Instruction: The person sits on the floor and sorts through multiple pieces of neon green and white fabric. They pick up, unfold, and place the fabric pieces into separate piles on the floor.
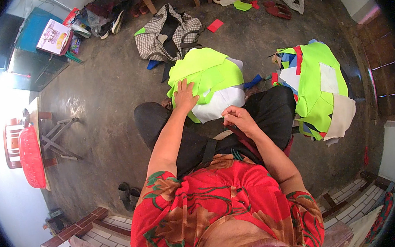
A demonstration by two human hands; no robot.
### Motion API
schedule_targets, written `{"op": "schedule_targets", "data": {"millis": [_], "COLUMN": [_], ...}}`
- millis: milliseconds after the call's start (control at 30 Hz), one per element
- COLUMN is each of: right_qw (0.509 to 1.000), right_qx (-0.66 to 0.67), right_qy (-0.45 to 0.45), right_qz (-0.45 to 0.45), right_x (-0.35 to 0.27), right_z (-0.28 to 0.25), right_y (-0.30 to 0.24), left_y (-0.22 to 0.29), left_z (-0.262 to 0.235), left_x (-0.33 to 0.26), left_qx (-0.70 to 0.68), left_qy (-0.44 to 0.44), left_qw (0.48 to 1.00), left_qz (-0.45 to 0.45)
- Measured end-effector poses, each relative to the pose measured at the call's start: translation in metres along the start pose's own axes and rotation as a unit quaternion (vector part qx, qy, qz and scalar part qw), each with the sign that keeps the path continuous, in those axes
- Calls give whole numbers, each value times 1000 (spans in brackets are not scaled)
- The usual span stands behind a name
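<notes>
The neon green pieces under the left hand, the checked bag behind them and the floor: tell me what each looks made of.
Neon green pieces: apparently thin matte fabric or foam sheet; flat cut panels overlap limply under the left hand. Checked bag: woven cloth, judging by its printed check and slumped folds. Floor: probably bare concrete, grey, mottled and dull.

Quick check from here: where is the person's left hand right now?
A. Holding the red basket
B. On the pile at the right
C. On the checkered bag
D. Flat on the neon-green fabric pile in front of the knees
D: the left hand lies palm down on the neon-green fabric pile just ahead of the knees, while the right hand is over the lap, apart from that pile.
</notes>
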State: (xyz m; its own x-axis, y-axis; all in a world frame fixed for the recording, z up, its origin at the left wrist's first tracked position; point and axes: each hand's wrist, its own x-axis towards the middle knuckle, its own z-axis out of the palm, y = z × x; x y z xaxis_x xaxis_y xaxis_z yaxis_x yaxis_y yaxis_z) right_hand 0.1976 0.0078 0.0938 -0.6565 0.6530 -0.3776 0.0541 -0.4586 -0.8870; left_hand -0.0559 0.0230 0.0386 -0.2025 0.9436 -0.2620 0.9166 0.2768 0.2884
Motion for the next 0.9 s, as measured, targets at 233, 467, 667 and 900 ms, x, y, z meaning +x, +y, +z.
{"op": "schedule_targets", "data": {"millis": [233,467,667,900], "right_qw": [1000,1000,1000,1000], "right_qx": [-13,-7,-10,-8], "right_qy": [2,4,3,1], "right_qz": [-12,0,-12,-10], "right_x": [1,-1,-1,-2], "right_z": [0,0,2,2], "right_y": [3,3,1,0], "left_y": [-3,1,1,1], "left_z": [4,-2,-1,0], "left_x": [1,-1,-1,0], "left_qx": [3,11,10,10], "left_qy": [6,1,6,7], "left_qw": [1000,1000,1000,1000], "left_qz": [3,3,6,7]}}
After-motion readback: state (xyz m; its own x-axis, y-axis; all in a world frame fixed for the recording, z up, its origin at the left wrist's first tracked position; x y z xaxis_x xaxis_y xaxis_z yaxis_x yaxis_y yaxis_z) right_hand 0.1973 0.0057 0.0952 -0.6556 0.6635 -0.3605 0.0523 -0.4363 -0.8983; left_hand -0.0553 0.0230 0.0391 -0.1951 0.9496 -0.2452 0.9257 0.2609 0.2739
